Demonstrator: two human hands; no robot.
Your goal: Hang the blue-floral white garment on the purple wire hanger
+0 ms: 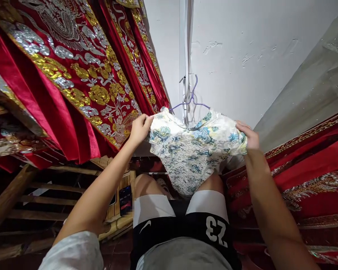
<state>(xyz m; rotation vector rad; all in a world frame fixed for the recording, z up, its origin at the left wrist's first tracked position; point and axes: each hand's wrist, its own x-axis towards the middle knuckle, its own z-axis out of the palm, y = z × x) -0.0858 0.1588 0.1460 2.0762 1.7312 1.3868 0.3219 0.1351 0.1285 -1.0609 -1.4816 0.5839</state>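
Observation:
A short-sleeved floral blouse (190, 157), white with blue and yellow flowers, hangs in front of me on a purple wire hanger (192, 98). The hanger's hook is up by a narrow pale vertical strip on the wall. My left hand (141, 129) pinches the blouse's sleeve or shoulder at the left and stretches it outward. At the right, my right hand (249, 135) grips the other sleeve, with fingers over its top edge. The cloth is spread between both hands, and its lower part falls above my knees.
Red garments with gold and silver embroidery (101, 78) hang close on the left. More red embroidered cloth (318, 168) is at the right, below a translucent cover (307, 86). A phone (125, 200) showing a timer lies on a bamboo bench (115, 227) beside my left leg.

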